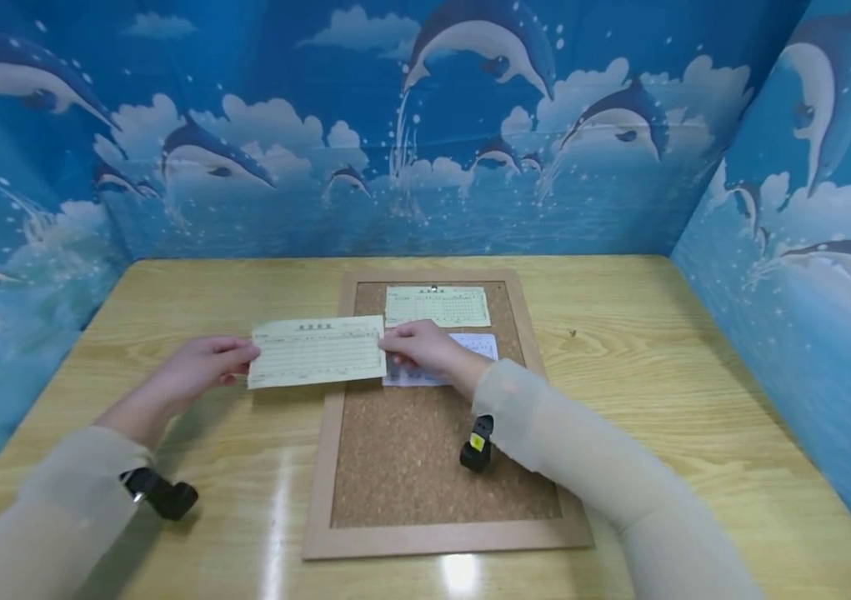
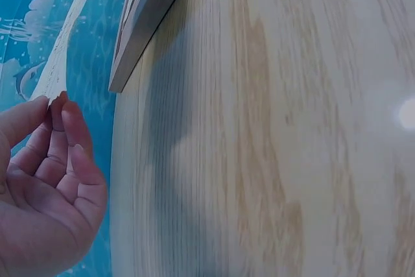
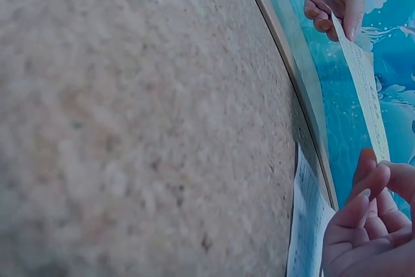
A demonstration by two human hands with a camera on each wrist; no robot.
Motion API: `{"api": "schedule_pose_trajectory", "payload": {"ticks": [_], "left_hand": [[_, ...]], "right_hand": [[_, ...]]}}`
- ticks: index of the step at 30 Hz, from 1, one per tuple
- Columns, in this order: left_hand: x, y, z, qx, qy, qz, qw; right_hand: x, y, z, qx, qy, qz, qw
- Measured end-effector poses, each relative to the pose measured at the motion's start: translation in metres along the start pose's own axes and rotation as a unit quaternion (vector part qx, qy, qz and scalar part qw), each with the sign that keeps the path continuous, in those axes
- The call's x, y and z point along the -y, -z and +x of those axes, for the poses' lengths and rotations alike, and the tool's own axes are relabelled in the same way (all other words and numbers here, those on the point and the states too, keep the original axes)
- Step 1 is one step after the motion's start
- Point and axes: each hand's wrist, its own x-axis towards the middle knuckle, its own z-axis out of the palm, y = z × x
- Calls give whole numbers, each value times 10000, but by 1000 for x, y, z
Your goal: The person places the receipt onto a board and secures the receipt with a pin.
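A pale yellow-green printed form slip (image 1: 317,354) is stretched between both hands, raised over the left edge of a cork board (image 1: 433,458). My left hand (image 1: 203,367) pinches its left end between thumb and fingers. At the other end, my right hand (image 1: 425,343) pinches the slip's right edge. In the right wrist view the slip (image 3: 363,89) appears nearly edge-on between the two hands. Under my right hand lies a whitish-lilac form (image 1: 479,343), partly hidden by it. Higher on the board is another pale green form (image 1: 436,307), with a small dark pin or clip at its top edge.
The wood-framed board lies flat on a light wooden table (image 1: 658,400). A small dark speck (image 1: 573,333) is on the table to its right. Blue dolphin-print cloth (image 1: 395,192) walls the back and sides. Each wrist wears a black camera (image 1: 476,450).
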Motion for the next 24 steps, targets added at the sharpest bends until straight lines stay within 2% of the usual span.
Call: {"api": "schedule_pose_trajectory", "payload": {"ticks": [8, 16, 24], "left_hand": [[-7, -5, 5, 114, -105, -22, 9999], [-9, -15, 5, 167, -60, -1, 9998], [-13, -19, 10, 253, 62, -55, 9996]], "right_hand": [[-1, 10, -5, -62, -43, 9, 10000], [-12, 13, -11, -137, -35, 9, 9999], [-12, 22, -16, -188, -74, -24, 9998]]}}
